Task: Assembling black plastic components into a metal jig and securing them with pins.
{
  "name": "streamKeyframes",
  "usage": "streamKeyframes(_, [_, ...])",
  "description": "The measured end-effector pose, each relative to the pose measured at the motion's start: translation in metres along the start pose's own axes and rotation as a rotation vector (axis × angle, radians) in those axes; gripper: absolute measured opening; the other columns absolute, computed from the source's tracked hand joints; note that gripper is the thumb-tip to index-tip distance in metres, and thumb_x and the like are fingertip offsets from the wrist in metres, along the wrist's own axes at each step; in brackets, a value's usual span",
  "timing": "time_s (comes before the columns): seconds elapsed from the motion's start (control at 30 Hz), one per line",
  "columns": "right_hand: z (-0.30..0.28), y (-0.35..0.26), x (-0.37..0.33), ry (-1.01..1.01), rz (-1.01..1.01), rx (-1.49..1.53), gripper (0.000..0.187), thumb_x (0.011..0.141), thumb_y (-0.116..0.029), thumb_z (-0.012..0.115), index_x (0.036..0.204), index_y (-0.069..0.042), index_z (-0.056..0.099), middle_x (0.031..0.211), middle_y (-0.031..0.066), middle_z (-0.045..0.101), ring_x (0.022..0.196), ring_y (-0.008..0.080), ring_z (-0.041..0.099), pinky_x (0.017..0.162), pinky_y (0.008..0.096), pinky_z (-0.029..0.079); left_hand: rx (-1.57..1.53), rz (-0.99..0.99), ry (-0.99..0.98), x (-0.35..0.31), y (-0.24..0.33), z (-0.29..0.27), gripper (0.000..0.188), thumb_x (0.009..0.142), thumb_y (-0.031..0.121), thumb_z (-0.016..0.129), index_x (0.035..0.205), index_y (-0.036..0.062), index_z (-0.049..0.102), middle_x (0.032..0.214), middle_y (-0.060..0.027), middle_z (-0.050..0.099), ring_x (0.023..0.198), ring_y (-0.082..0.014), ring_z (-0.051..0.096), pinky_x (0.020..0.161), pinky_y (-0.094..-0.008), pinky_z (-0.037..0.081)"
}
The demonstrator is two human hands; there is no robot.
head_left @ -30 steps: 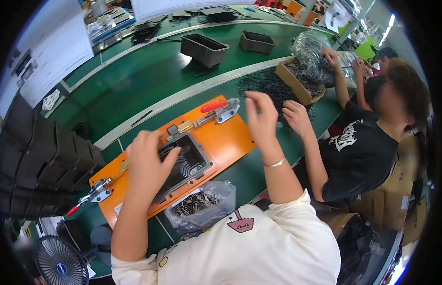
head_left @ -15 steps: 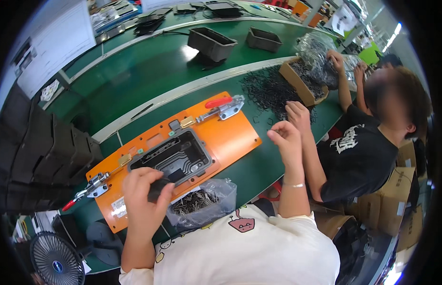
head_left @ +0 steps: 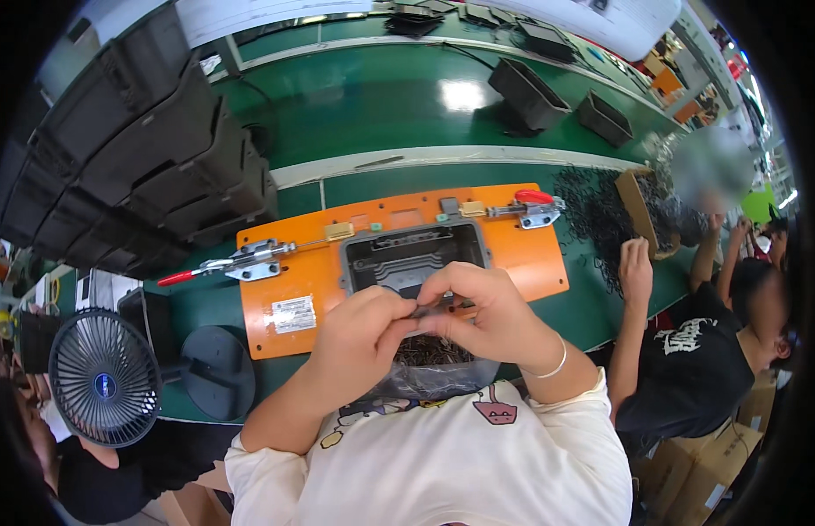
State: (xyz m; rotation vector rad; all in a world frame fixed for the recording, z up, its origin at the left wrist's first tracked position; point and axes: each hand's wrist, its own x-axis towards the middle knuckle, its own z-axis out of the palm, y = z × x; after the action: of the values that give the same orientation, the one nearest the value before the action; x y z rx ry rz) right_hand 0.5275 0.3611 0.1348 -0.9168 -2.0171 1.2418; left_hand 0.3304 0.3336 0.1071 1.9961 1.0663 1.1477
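Note:
My left hand (head_left: 362, 337) and my right hand (head_left: 488, 317) meet in front of me, fingertips pinched together. Something small and dark is between them, mostly covered by the fingers; its kind I cannot make out. Just beyond the fingers, a dark grey rectangular housing (head_left: 353, 252) sits in an orange fixture plate (head_left: 530, 259), its near side hidden by my hands. Below my fingers lies a clear bag-lined container of thin metal pieces (head_left: 429, 351), partly covered by my wrists.
Toggle clamps with red handles flank the housing, one left (head_left: 260, 259) and one right (head_left: 537, 213). Stacked dark bins (head_left: 153, 149) and a fan (head_left: 105, 377) stand left. At right, a co-worker's hand (head_left: 635, 272) is near a pile of black clips (head_left: 591, 215) and a cardboard box (head_left: 633, 206).
My right hand has come in from the right, beside the black pile, to meet my left hand before the housing. The view has turned, showing more of the bins and fan at left.

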Motion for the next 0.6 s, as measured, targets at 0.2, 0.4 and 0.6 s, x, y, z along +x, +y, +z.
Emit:
streamKeyframes(0.2, [0.011, 0.002, 0.036, -0.068, -0.177, -0.187, 0.024, 0.070, -0.007, 0.079, 0.085, -0.003, 0.061, 0.083, 0.0045, 0.064, 0.074, 0.0153, 0.062, 0.059, 0.0272, 0.046, 0.074, -0.008, -0.027, -0.003, -0.004, -0.024, 0.018, 0.072, -0.004, 0.070, 0.087, 0.0003, 0.060, 0.078, -0.0121, 0.061, 0.069, -0.0294, 0.060, 0.058, -0.0361, 0.048])
streamKeyframes(0.4, [0.001, 0.020, 0.069, -0.101, 0.065, -0.027, 0.025, 0.071, 0.000, 0.075, 0.095, 0.000, 0.068, 0.077, 0.0004, 0.064, 0.069, 0.0060, 0.055, 0.060, 0.0225, 0.045, -0.342, -0.400, 0.184, 0.000, -0.016, -0.028, 0.027, 0.072, -0.001, 0.073, 0.094, 0.0013, 0.058, 0.082, -0.0098, 0.063, 0.075, -0.0212, 0.064, 0.063, -0.0299, 0.050])
streamKeyframes(0.6, [-0.002, 0.054, 0.125, 0.156, 0.154, -0.094, 0.013, 0.075, -0.002, 0.074, 0.085, 0.001, 0.065, 0.074, 0.0032, 0.064, 0.065, 0.0068, 0.056, 0.059, 0.0217, 0.047, 0.412, -0.028, 0.042, -0.007, -0.029, -0.008, 0.040, 0.074, 0.022, 0.073, 0.104, -0.0020, 0.060, 0.125, -0.0207, 0.050, 0.117, -0.0375, 0.047, 0.095, -0.0495, 0.037])
